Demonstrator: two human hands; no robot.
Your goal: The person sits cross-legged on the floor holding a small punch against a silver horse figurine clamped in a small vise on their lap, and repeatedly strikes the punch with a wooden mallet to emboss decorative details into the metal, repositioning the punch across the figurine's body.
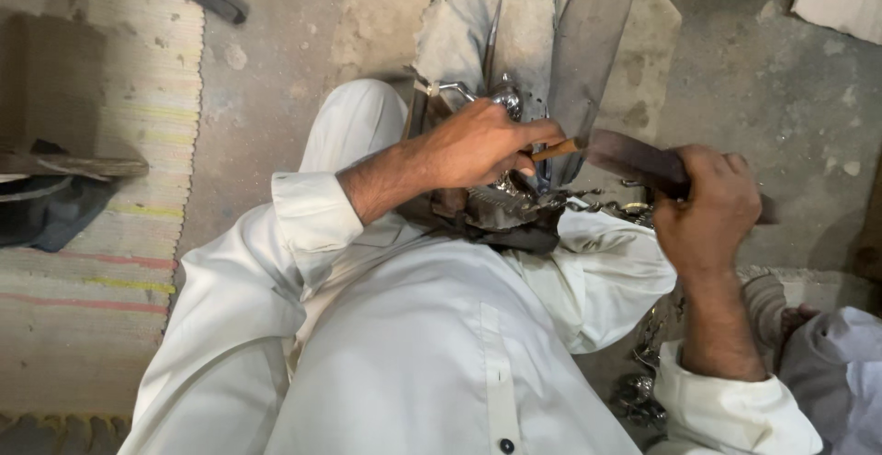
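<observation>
While most of the work sits buried between the knees, two hands are clearly in play: the left hand is closed around a wooden handle, only a short stub of which pokes out past the fingers at three o'clock, and the right hand is wrapped tight on the far end of a dark flat blade that runs from that handle. The two hands are well apart, one at each end of the tool. Under the blade, at six o'clock from the left hand, sits a shiny metal piece, but its shape is hard to make out, half covered by the hand and a dark cloth. One pale block stands at twelve o'clock with one thin metal spike leaning on it. More silvery bits lie at five o'clock near the right cuff, too jumbled to count. One striped mat covers the floor at nine o'clock. A second person's sleeve is cut off at the right edge.
</observation>
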